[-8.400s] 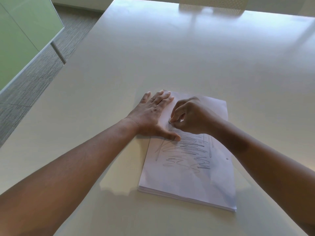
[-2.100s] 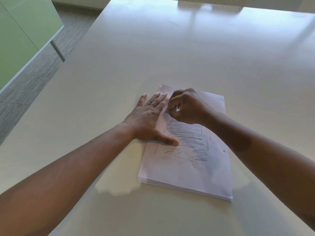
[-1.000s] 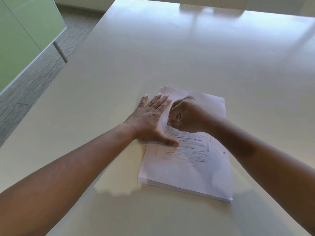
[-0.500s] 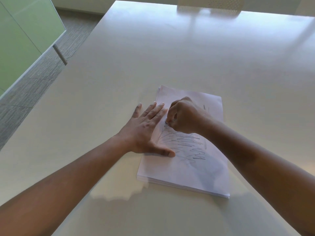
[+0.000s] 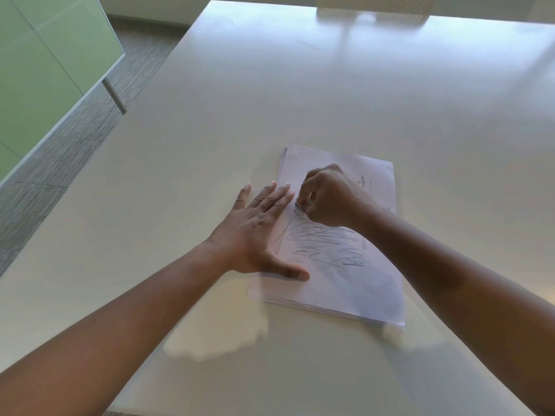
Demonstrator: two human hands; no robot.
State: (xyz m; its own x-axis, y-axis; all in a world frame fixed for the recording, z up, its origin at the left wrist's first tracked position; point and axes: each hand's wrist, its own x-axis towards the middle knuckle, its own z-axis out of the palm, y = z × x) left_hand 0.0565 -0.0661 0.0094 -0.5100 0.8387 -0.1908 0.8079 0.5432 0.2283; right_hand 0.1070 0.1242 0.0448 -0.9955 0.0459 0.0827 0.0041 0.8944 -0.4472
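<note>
My left hand (image 5: 255,232) lies flat and released on the left edge of the paper stack (image 5: 360,292), palm down. Its straight fingers (image 5: 271,198) point away from me, partly on the top sheet and partly on the white worktop (image 5: 300,85) beside it. The thumb (image 5: 289,270) is spread out to the right and presses the sheet near its lower left part. My right hand (image 5: 330,196) is over the upper half of the stack, fingers curled in tight and pinching a small object (image 5: 297,204) between thumb and fingertips. Only a dark tip shows, touching the paper just beside my left index finger, and it is too small for me to tell what it is. The stack lies flat on the worktop, a little right of centre and tilted slightly, with its near edge showing several sheets. Grey scribbles (image 5: 324,244) cover the middle of the top sheet, between my two hands and below my right wrist, and a few short marks show beyond my right knuckles. A chair back (image 5: 375,3) stands at the far edge of the worktop. To the left are grey carpet (image 5: 75,139) and a green glass panel (image 5: 45,70).
</note>
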